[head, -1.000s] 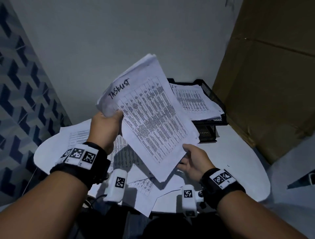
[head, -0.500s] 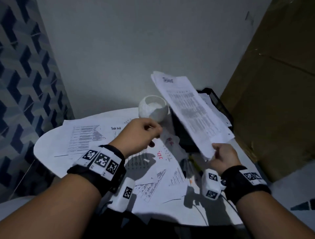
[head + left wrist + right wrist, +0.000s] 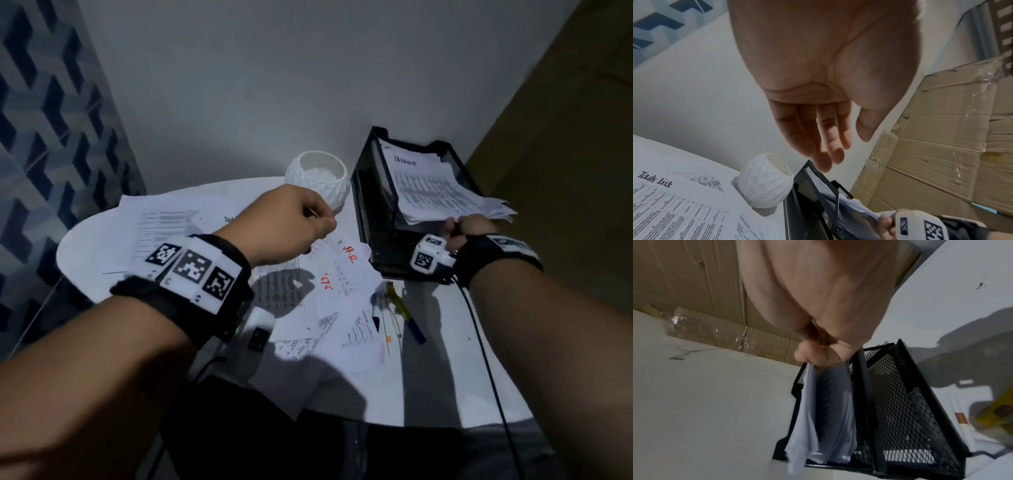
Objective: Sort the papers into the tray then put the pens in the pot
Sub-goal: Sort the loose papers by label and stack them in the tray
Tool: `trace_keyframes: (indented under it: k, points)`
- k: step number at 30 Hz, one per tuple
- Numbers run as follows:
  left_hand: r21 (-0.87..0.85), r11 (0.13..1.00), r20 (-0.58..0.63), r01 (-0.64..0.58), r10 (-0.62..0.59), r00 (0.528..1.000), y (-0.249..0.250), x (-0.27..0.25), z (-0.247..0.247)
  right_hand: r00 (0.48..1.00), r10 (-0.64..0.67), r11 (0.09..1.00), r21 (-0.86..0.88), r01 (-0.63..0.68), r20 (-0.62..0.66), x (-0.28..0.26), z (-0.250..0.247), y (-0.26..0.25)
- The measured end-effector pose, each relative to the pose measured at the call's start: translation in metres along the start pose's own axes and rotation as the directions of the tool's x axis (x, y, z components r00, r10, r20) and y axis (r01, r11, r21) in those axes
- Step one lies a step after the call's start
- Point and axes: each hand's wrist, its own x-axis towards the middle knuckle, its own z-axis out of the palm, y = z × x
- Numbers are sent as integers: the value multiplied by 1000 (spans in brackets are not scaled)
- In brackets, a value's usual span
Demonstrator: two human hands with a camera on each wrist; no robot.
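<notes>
A stack of printed papers (image 3: 435, 185) lies in the top level of the black mesh tray (image 3: 373, 219). My right hand (image 3: 460, 228) grips the stack's near edge. In the right wrist view, my right hand (image 3: 813, 360) pinches the papers (image 3: 807, 402) over the tray (image 3: 910, 402). My left hand (image 3: 318, 222) hovers over the loose papers (image 3: 335, 284) and holds nothing. In the left wrist view, my left hand (image 3: 838, 151) has its fingers relaxed. The white faceted pot (image 3: 318, 178) stands left of the tray. A blue and yellow pen (image 3: 407, 315) and a white pen (image 3: 387, 329) lie on the table.
The round white table (image 3: 445, 377) stands against a white wall. Cardboard (image 3: 565, 205) rises to the right, close behind the tray. A "Task List" sheet (image 3: 674, 203) lies at the table's left. A black cable (image 3: 486, 359) runs from my right wrist across the table.
My right hand has carried the stack right and down into the tray's top level. My left hand, which let go of the stack earlier, stays low over the loose papers.
</notes>
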Motion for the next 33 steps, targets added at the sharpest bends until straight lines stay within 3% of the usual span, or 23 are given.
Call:
trace_keyframes:
  k: [2, 3, 5, 6, 7, 8, 9, 10, 11, 12, 14, 18, 22, 25, 26, 28, 29, 33]
  points:
    - [1, 1000, -4, -3, 3, 1000, -2, 4, 2, 996, -92, 991, -94, 92, 4, 13, 6, 6]
    - [10, 1000, -5, -3, 3, 1000, -3, 5, 3, 995, -102, 993, -57, 102, 15, 16, 7, 7]
    - [26, 1000, -4, 9, -9, 1000, -4, 5, 5, 997, -74, 994, -79, 76, 31, 21, 12, 6]
    - [35, 999, -3, 13, -13, 1000, -4, 5, 5, 998, -59, 990, -128, 54, -36, 17, 16, 5]
    - [48, 999, -3, 14, -14, 1000, -4, 6, 5, 980, -176, 911, -393, 125, -97, 19, 17, 7]
    - [58, 998, -4, 14, -14, 1000, -4, 7, 5, 927, -375, 625, -735, 261, 10, 20, 18, 12]
    - [65, 998, -6, 16, -16, 1000, -5, 8, 5, 901, -424, 487, -815, 314, 94, 14, 19, 18]
    - [68, 998, -8, 17, -17, 1000, -6, 8, 4, 928, -370, 645, -707, 290, 43, 13, 20, 23]
    - [67, 998, -11, 16, -15, 1000, -7, 9, 3, 975, -222, 916, -347, 201, -22, 11, 20, 28]
    - [61, 998, -14, 13, -12, 1000, -7, 9, 3, 989, -145, 983, -108, 146, 17, 9, 23, 31]
    - [37, 999, -14, 3, -3, 1000, -7, 9, 1, 993, -117, 992, -48, 119, 33, -9, 17, 40]
    - [12, 1000, -19, -1, 1, 1000, -4, 6, -2, 990, -134, 961, -251, 118, -47, -32, 12, 58]
    - [5, 1000, -34, -2, 2, 999, -2, 4, -9, 973, -201, 777, -585, 231, 117, -66, 16, 96]
    - [-13, 1000, -44, -2, 1, 999, 0, 3, -13, 962, -100, 626, -735, 261, 256, -88, 22, 142]
    - [-18, 1000, -46, -5, 4, 999, 0, 2, -14, 952, -43, 503, -817, 282, 302, -89, 22, 159]
    - [-16, 1000, -52, -15, 15, 999, 0, 1, -16, 939, 124, 157, -941, 301, 321, -94, 29, 187]
    - [-9, 1000, -55, -21, 20, 998, -1, 1, -17, 942, 152, 90, -953, 290, 300, -97, 32, 201]
    - [1, 999, -82, -33, 33, 996, -6, 1, -26, 958, 33, 87, -956, 280, 283, -128, 42, 233]
